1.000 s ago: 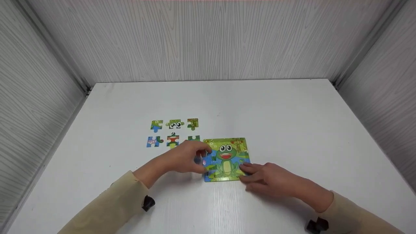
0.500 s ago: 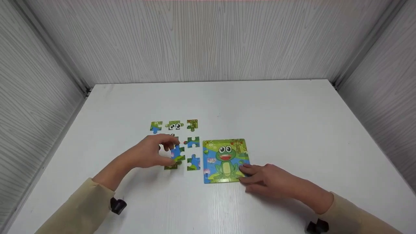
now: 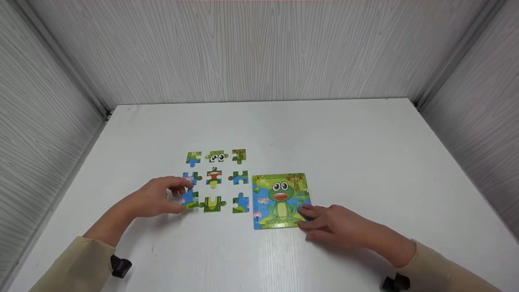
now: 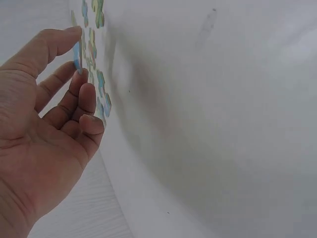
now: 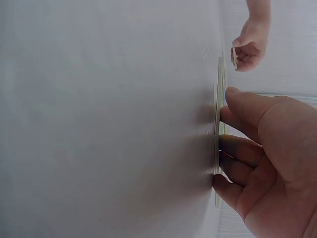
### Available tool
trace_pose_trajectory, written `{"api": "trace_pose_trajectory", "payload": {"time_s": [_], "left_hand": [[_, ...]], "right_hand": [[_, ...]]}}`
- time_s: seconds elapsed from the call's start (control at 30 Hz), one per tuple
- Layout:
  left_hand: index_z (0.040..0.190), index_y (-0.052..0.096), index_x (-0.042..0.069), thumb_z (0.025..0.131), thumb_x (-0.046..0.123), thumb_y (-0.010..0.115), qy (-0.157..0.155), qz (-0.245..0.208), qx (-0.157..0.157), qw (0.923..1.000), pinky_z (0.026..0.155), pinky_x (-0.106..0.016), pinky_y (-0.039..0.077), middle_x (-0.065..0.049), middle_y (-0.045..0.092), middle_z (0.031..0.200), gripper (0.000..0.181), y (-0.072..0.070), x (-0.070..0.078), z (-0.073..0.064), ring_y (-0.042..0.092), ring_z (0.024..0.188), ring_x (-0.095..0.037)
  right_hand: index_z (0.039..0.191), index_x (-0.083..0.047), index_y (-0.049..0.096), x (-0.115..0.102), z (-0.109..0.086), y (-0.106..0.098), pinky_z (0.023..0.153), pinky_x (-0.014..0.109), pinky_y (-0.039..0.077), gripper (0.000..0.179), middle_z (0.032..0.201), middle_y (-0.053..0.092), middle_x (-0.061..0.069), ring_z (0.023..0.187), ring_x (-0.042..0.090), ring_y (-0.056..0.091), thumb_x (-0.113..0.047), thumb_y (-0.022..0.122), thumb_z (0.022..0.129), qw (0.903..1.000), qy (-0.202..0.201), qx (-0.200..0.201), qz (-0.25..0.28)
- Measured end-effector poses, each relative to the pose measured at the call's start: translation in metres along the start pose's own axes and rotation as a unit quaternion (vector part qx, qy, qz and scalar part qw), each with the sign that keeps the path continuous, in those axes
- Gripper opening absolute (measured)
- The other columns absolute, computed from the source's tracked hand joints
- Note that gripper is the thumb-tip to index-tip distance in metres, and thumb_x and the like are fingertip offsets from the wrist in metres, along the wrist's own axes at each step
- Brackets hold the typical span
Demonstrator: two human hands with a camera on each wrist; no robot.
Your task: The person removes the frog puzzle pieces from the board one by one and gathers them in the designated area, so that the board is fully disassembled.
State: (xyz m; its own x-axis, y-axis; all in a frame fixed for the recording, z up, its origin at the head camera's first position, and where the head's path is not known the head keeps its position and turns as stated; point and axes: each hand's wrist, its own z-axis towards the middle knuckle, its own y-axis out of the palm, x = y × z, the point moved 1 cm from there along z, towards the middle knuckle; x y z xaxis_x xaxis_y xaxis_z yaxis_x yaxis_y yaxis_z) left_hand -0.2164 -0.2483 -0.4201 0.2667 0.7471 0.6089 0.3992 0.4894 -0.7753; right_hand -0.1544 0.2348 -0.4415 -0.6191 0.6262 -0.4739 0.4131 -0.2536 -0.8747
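My left hand (image 3: 156, 197) pinches a blue-and-green jigsaw piece (image 3: 189, 199) between thumb and fingers, at the near left corner of a group of loose pieces. The left wrist view shows this piece edge-on as a thin blue sliver (image 4: 77, 57) between thumb and fingertips. My right hand (image 3: 334, 224) rests its fingertips on the lower right edge of a square frog-picture puzzle board (image 3: 263, 219), which lies flat. In the right wrist view the board (image 5: 218, 89) appears edge-on, with fingers along its side.
Loose frog pieces lie in rows left of the board, among them a piece with eyes (image 3: 217, 156), a mouth piece (image 3: 214, 177), a belly piece (image 3: 213, 204) and a blue corner piece (image 3: 241, 202). Pale walls (image 3: 259, 52) enclose the white table (image 3: 344, 138).
My left hand has moved left from the board with the jigsaw piece, across the loose pieces to their near left corner. The right hand has stayed on the board.
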Motion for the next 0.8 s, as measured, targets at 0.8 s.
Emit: {"api": "trace_pose_trajectory", "payload": {"time_s": [0.8], "left_hand": [[0.134,0.068,0.008,0.086,0.019,0.086,-0.021,0.000,0.007,0.9998,0.101,-0.049,0.049,-0.005,0.063,0.120,0.053,0.007,-0.015,0.003,0.055,0.110,-0.026]], "right_hand": [[0.141,-0.021,0.071,0.006,-0.006,-0.002,0.105,0.057,0.050,0.041,0.158,0.053,0.004,0.146,0.028,0.049,-0.041,0.064,0.107,0.9998,-0.011,0.014,-0.002]]}}
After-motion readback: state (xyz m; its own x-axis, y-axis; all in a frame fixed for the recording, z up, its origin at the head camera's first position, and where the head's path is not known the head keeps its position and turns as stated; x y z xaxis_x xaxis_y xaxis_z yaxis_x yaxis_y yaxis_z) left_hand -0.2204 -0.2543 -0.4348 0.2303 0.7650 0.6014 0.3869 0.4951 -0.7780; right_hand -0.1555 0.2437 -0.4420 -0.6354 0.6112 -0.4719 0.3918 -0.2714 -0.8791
